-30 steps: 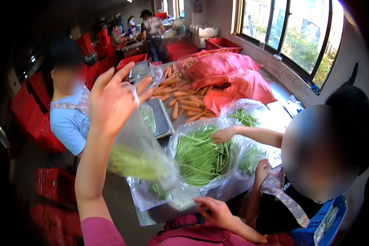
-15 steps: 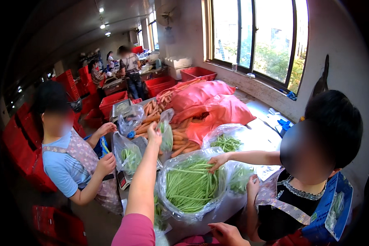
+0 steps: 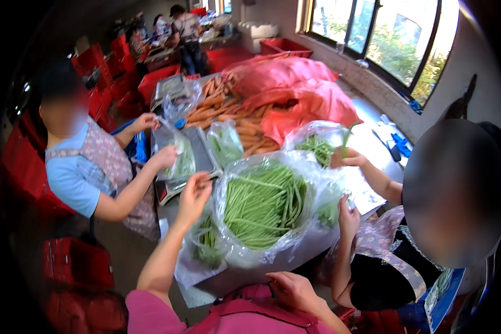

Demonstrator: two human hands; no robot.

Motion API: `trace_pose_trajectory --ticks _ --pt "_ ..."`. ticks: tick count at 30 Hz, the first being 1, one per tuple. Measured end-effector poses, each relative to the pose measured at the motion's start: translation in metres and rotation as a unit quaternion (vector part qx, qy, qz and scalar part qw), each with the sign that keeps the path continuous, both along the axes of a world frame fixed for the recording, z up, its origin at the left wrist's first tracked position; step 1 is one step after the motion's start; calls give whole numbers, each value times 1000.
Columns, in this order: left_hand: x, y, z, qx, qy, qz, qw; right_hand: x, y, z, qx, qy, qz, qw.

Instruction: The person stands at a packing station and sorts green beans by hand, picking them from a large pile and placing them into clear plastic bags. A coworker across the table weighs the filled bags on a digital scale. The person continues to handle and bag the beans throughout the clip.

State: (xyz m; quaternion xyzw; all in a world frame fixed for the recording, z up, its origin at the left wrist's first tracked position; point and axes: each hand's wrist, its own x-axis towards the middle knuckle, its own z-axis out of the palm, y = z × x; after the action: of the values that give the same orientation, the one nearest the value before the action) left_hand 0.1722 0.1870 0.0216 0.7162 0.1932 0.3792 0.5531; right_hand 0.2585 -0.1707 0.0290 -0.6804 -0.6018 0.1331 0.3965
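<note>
My left hand [image 3: 196, 192] is raised over the table's left side, fingers loosely bent and apart, holding nothing. It is between the digital scale [image 3: 201, 146] and a large clear bag [image 3: 228, 167] full of green beans [image 3: 264, 206]. My right hand [image 3: 295, 290] hovers low in front of my body, fingers loosely stretched, with nothing visible in it. A small bag of green beans [image 3: 225, 143] stands beside the scale, next to loose carrots [image 3: 249, 128]. Another small bag of beans [image 3: 207, 239] lies below my left hand.
At left a co-worker [image 3: 86, 167] handles a bag of beans [image 3: 179, 156] at the scale. On the right another co-worker [image 3: 392, 261] lifts some beans above a bag. Red mesh sacks [image 3: 295, 83] cover the table's far side. Red crates [image 3: 78, 261] stand at left.
My left hand has let go of the small bag of beans and drawn back toward me. The right co-worker's hand has lifted beans from the large bag. The view has tilted downward.
</note>
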Motion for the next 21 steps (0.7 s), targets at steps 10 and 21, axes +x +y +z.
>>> trace_pose_trajectory --ticks 10,21 --pt "-212 -138 -167 214 439 259 833 -23 39 -10 -43 -4 169 985" --pt "-238 -90 -222 18 561 157 813 -65 70 -2 -27 -74 283 956"
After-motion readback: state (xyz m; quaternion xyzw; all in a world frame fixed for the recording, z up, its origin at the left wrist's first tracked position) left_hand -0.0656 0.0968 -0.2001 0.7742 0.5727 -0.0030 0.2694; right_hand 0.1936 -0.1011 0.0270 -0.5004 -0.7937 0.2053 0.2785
